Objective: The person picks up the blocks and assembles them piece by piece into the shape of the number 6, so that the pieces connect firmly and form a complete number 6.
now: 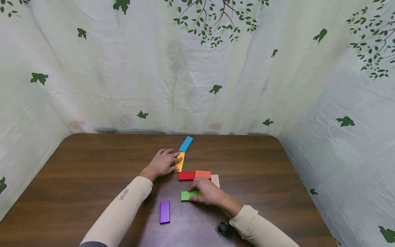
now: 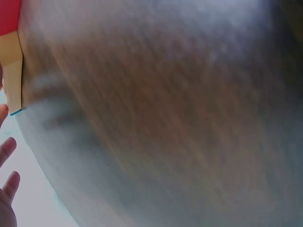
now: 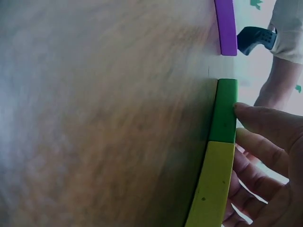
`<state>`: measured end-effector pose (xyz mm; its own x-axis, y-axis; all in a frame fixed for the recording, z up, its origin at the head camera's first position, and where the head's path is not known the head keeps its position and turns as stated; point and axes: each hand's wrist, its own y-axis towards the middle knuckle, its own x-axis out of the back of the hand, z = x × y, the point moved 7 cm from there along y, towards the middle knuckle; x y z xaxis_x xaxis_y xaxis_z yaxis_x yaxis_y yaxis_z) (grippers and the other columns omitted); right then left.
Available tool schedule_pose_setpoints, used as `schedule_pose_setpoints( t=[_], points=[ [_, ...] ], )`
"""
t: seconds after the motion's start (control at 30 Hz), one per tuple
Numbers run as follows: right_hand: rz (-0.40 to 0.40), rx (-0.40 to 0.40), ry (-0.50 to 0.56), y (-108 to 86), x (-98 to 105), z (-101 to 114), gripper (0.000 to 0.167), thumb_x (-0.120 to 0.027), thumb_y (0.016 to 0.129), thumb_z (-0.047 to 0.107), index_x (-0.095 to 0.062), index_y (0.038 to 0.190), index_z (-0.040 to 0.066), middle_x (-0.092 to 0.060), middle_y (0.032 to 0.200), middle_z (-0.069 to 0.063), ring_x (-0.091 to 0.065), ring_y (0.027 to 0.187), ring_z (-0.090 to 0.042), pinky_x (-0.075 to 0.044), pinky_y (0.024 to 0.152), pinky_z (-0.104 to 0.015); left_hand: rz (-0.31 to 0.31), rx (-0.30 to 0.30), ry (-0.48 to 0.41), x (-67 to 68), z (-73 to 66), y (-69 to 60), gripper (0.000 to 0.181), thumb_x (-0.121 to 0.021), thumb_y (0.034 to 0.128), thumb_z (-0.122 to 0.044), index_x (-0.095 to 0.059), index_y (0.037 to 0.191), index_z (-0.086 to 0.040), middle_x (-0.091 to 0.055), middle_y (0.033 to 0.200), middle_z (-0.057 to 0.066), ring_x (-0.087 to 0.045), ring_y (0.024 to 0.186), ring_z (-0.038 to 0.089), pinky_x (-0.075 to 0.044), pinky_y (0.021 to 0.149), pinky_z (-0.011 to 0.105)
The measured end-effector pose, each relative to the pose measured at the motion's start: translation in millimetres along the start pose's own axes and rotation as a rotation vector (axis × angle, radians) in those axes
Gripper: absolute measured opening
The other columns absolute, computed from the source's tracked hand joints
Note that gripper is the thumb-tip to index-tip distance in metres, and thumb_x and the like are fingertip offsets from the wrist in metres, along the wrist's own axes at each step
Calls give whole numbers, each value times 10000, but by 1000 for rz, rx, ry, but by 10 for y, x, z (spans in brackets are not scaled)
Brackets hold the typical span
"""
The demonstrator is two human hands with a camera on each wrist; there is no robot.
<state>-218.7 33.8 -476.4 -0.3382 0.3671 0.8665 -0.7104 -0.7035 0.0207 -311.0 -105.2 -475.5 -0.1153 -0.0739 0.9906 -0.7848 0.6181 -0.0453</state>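
Note:
My left hand (image 1: 162, 163) rests at the yellow block (image 1: 180, 163), thumb and fingertips at its left side and top, fingers spread. The left wrist view catches only a few fingers at its left edge, beside the yellow block (image 2: 12, 71). With thumb and index finger my right hand (image 1: 210, 192) pinches the green block (image 1: 186, 196). In the right wrist view the thumb lies on the green block (image 3: 225, 111), whose end meets a second yellow block (image 3: 213, 182); the hand mostly hides that one from the head view.
A blue block (image 1: 186, 144) touches the yellow one's far end. The red block (image 1: 186, 176), orange block (image 1: 202, 174) and pale wood block (image 1: 215, 180) stand in contact behind the right hand. A purple block (image 1: 165, 212) lies apart at the front left on the brown table (image 1: 102, 164).

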Motion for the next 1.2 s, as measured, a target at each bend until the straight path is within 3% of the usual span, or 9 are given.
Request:
schedule_pose_setpoints(
  t=[0.23, 0.5, 0.83, 1.2],
  points=[
    [3, -15, -15, 11, 11, 37, 204, -780, 812, 191, -743, 982, 85, -647, 918, 39, -519, 803, -52, -415, 727, -183, -71, -31, 8, 58, -22, -45, 467, -696, 874, -331, -634, 1295, -138, -506, 1420, 127, -436, 1277, 372, -298, 1047, 551],
    [-8, -9, -44, 5, 5, 61, 199, -774, 815, 201, -745, 980, 93, -647, 925, 40, -532, 848, -72, -424, 763, -200, -61, -15, -207, 179, -68, -195, 457, -688, 882, -322, -638, 1281, -105, -567, 1356, 116, -494, 1229, 337, -340, 1025, 551],
    [-12, -18, -47, -10, 34, 18, 217, -783, 806, 199, -749, 989, 89, -645, 906, 39, -522, 794, -61, -414, 713, -193, -132, -160, -379, 357, -287, -644, 419, -740, 842, -305, -693, 1185, -69, -667, 1180, 82, -587, 1095, 279, -443, 930, 498],
    [-22, -14, -34, -26, -3, 27, 206, -783, 807, 192, -747, 982, 91, -641, 919, 41, -517, 811, -62, -409, 720, -201, -241, -157, -311, 316, -365, -1194, 381, -819, 742, -352, -735, 1053, -148, -661, 1050, -33, -586, 987, 192, -438, 835, 459]
  ],
)
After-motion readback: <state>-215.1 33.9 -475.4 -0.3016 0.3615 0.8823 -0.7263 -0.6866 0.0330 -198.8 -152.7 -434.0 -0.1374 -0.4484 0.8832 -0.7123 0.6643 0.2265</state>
